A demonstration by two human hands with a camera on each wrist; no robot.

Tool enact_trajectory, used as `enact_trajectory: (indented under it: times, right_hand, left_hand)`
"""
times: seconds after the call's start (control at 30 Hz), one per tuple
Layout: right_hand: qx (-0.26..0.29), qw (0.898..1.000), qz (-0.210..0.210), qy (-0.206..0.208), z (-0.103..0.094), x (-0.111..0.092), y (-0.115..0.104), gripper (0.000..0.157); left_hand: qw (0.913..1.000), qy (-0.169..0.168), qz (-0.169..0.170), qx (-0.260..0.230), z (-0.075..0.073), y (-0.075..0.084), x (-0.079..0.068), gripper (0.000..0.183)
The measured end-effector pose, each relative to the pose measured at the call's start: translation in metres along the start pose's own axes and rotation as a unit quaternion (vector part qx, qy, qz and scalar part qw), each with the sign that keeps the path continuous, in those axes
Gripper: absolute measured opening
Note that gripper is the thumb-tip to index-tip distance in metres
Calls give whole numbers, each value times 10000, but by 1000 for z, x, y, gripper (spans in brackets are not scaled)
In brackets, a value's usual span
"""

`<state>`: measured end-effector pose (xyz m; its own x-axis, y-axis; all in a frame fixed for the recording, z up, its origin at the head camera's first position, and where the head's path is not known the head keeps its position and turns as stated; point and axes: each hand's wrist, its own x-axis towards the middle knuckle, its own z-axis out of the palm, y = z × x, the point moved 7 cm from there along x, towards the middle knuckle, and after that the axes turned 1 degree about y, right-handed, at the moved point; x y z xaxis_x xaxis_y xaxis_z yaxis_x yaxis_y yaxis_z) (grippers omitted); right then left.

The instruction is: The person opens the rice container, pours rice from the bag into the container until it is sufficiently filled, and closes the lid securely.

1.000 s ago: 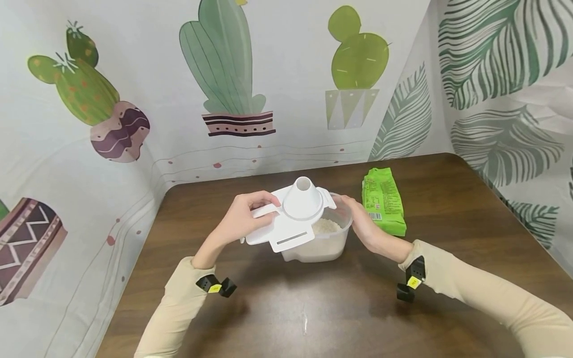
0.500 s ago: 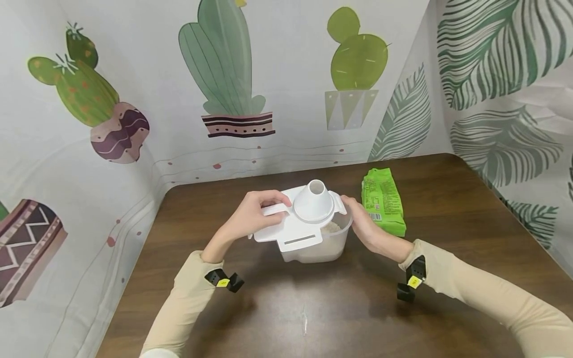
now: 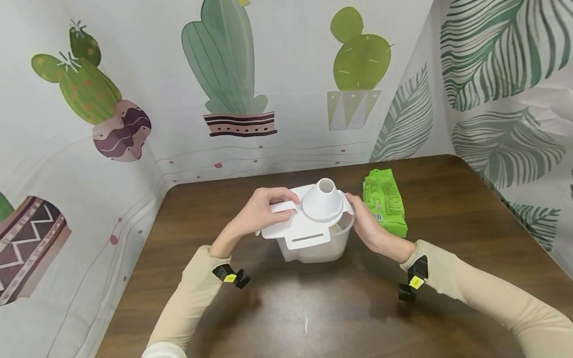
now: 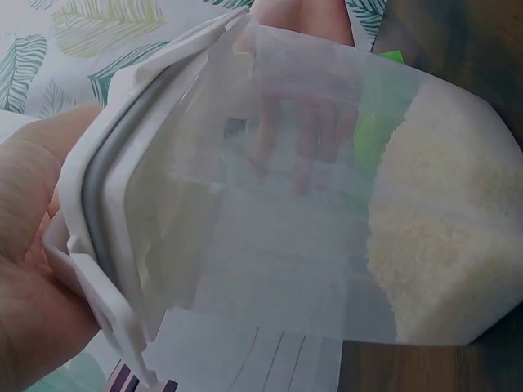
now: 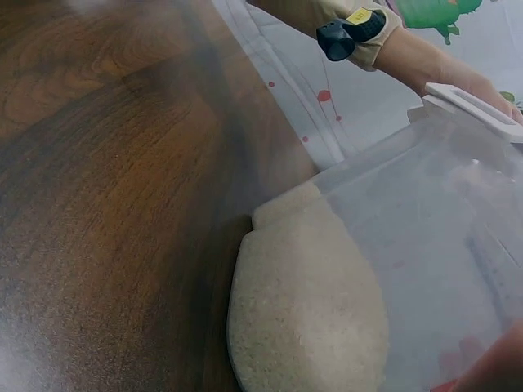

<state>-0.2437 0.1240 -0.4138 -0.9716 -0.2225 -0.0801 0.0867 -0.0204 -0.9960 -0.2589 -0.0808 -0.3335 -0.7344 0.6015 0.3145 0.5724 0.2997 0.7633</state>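
Rice (image 5: 306,318) is sitting heaped in the bottom of a clear plastic container (image 3: 313,246) standing mid-table (image 3: 286,308), with a white lid (image 3: 304,223) bearing a funnel spout (image 3: 323,199) lying askew over its rim. The left hand (image 3: 264,211) is gripping the lid's left edge, fingers curled over it. The right hand (image 3: 364,223) is cupping the container's right wall, fingers wrapping it. A green packet (image 3: 384,201) is lying just beside that hand. The left wrist view is showing the lid's grey seal (image 4: 102,192) and the right fingers through the wall; the head view is hiding both.
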Motion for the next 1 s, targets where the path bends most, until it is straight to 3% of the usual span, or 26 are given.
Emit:
enact_trajectory:
  times: [0.13, 0.37, 0.63, 0.8, 1.0]
  right_hand:
    - [170, 9997, -46, 146, -3, -1, -2, 53]
    - [602, 9962, -274, 566, -10, -5, -4, 32]
    - [692, 9926, -537, 836, -11, -5, -7, 26]
    - [550, 9931, -480, 923, -11, -4, -8, 25]
    - [339, 9940, -389, 959, -12, -3, -9, 26]
  left_hand:
    - [10000, -40, 67, 19, 3, 3, 4, 20]
    - [9995, -126, 217, 165, 9, 5, 11, 18]
    - [9989, -213, 246, 335, 14, 8, 16, 20]
    - [9976, -59, 309, 623, 13, 10, 16, 24]
    - [9954, 475, 304, 774, 6, 6, 12, 27]
